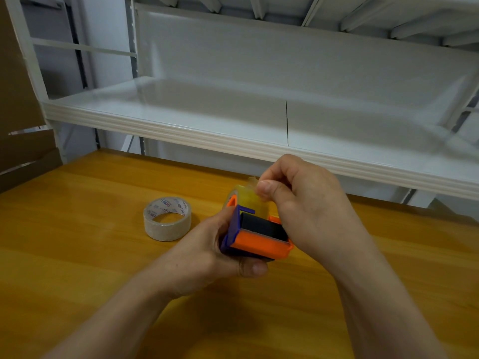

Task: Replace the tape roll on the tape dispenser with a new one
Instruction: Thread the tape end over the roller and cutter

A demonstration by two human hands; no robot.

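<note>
An orange and purple tape dispenser (259,238) is gripped from below and from the left by my left hand (207,251), just above the wooden table. A yellowish clear tape roll (247,199) sits mounted at the dispenser's far end. My right hand (303,203) reaches over the dispenser, thumb and forefinger pinching the loose tape end (252,180) at the top of that roll. A second roll of clear tape (167,218), thin on its printed cardboard core, lies flat on the table left of the dispenser, untouched.
The wooden table (77,255) spreads out around my hands. A white metal shelf (233,117) runs across just behind the table's far edge. Brown cardboard (23,125) stands at the far left.
</note>
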